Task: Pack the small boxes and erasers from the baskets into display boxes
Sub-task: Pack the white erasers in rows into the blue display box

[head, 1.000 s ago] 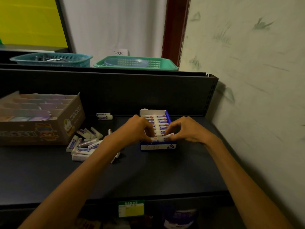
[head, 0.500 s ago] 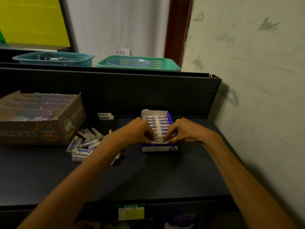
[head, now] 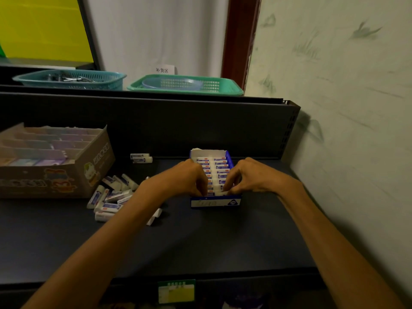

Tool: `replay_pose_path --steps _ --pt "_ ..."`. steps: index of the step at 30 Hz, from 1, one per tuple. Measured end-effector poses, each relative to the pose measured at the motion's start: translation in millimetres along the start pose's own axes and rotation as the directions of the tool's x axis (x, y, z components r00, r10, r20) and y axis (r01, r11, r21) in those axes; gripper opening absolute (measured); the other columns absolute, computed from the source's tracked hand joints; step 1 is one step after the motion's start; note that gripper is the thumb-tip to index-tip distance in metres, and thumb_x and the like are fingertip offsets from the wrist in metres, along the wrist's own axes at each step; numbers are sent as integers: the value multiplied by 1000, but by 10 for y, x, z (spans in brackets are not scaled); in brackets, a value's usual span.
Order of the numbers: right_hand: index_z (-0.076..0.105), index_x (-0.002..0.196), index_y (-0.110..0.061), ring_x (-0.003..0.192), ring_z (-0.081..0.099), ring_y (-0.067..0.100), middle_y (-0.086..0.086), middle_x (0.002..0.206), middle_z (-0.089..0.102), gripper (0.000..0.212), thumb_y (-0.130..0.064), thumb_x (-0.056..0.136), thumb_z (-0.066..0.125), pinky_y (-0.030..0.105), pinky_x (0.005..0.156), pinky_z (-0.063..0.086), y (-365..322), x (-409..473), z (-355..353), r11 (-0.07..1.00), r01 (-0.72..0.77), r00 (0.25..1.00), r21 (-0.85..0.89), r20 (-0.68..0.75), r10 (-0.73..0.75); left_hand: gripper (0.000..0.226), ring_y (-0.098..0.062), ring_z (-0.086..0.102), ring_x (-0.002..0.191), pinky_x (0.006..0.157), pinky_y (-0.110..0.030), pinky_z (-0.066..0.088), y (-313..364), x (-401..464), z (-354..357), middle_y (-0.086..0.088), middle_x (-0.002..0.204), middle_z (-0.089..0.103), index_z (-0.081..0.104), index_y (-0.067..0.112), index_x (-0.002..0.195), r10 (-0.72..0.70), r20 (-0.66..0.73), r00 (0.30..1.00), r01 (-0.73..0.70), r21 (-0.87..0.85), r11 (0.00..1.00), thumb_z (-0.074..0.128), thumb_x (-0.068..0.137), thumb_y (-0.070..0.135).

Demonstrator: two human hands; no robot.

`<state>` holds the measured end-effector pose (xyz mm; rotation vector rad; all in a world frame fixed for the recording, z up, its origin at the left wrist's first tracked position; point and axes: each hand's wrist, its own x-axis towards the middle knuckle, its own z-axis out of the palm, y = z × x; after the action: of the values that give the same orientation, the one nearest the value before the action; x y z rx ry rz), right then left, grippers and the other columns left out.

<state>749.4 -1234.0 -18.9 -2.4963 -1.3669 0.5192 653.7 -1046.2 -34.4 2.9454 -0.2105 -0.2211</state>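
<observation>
eraser [head: 219, 193] now pushed lower into near end of blue display box [head: 215, 202] | pinched by left hand [head: 185, 178] and right hand [head: 249, 177] fingertips | row nearly full | loose erasers [head: 111, 197] left

A small blue and white display box [head: 215, 202] sits on the dark shelf, open at the top. Inside it, white erasers [head: 219, 168] with blue labels stand on edge in two neat rows, packed close. One more eraser [head: 219, 193] lies at the front end of the box. To the left, a heap of loose erasers [head: 111, 196] lies jumbled on the shelf (some flat, some tilted). Two more erasers [head: 141, 158] lie side by side farther back.
</observation>
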Motion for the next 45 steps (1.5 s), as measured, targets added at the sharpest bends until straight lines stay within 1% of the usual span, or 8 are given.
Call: replay_pose_path --steps 11,17,31,35,37,39,42,45 --pt "66 110 -20 121 47 12 -2 131 52 24 -14 87 63 25 89 45 -6 37 26 999 0 998 38 63 -3 24 -7 51 114 87 -17 38 -18 -52 -35 7 122 58 65 25 110 40 4 999 -39 -76 996 63 87 22" --pt "67 111 -20 121 46 12 -3 131 50 24 -15 88 63 27 94 44 -8 20 33 999 17 998 30 66 -19 24 -7 51 113 87 -19 40 -2 -22 -25 7 122 57 65 25 110 37 9 999 -36 -59 998 63 87 22" --pt "68 107 -21 118 46 9 -6 128 51 22 -13 87 64 24 86 47 20 55 53 996 28 998 81 55 -32 23 -9 51 114 88 -21 42 -20 7 -8 5 122 57 65 22 109 31 3 1000 -31 -78 996 64 86 21" --pt "68 107 -22 110 48 4 -9 122 53 21 -18 86 65 17 79 46 43 50 35 992 55 998 112 13 -56 21 1 52 95 73 -10 43 -19 -27 -37 8 112 60 65 23 106 44 -39 998 -49 -147 988 65 85 23" --pt "67 107 -23 105 48 1 -9 121 54 21 -19 87 65 14 74 45 66 62 31 993 70 996 95 -65 -64 20 3 52 90 77 -13 46 -25 -41 -40 11 107 60 65 24 104 30 -129 991 -53 -184 981 66 84 25" --pt "66 106 -24 106 49 2 -6 123 55 20 -19 87 65 18 79 49 86 82 44 995 66 992 68 -109 -59 21 2 53 95 81 -16 45 -47 -35 -22 10 109 60 64 24 105 8 -177 984 -36 -158 987 65 84 25" --pt "67 104 -24 113 53 7 -4 123 58 18 -20 86 66 31 91 51 96 103 90 999 45 995 26 -95 -43 22 -4 56 105 88 -22 46 -85 -15 32 8 114 61 63 27 106 -27 -133 991 12 -115 993 65 85 24" --pt "68 104 -24 113 55 9 -4 121 61 18 -21 86 67 34 93 51 103 108 110 999 34 996 34 -87 -31 21 -3 55 106 86 -18 43 -96 -4 59 9 115 61 63 27 107 -34 -105 994 23 -112 993 64 86 24"
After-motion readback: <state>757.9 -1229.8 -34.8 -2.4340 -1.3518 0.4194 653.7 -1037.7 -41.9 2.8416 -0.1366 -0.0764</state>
